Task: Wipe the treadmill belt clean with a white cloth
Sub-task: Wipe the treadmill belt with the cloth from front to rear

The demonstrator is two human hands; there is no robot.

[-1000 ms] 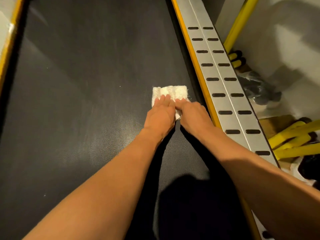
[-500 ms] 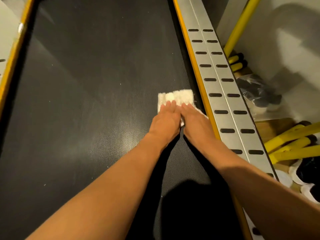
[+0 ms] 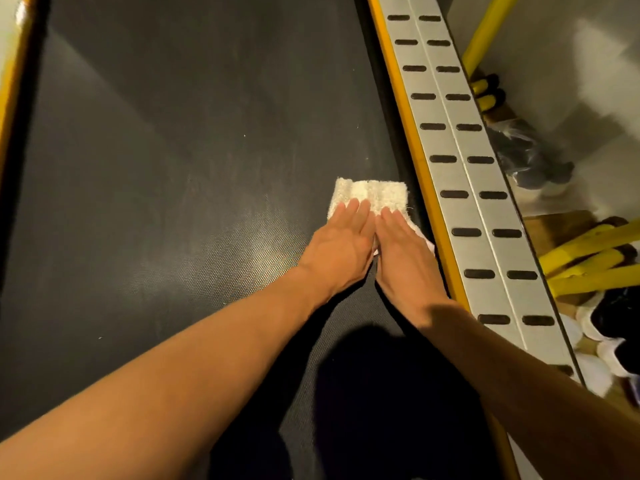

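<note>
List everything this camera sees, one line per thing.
treadmill belt: one, dark grey, fills left and middle
white cloth: one, white, folded, on the belt near its right edge
yellow strip: one, yellow, between belt and side rail
side rail: one, silver with dark slots, right of the belt
plastic bag: one, clear over dark contents, right of the rail
yellow bars: about three, yellow, lower right
left hand: one, flat, pressing the cloth
right hand: one, flat, pressing the cloth beside the left
</note>
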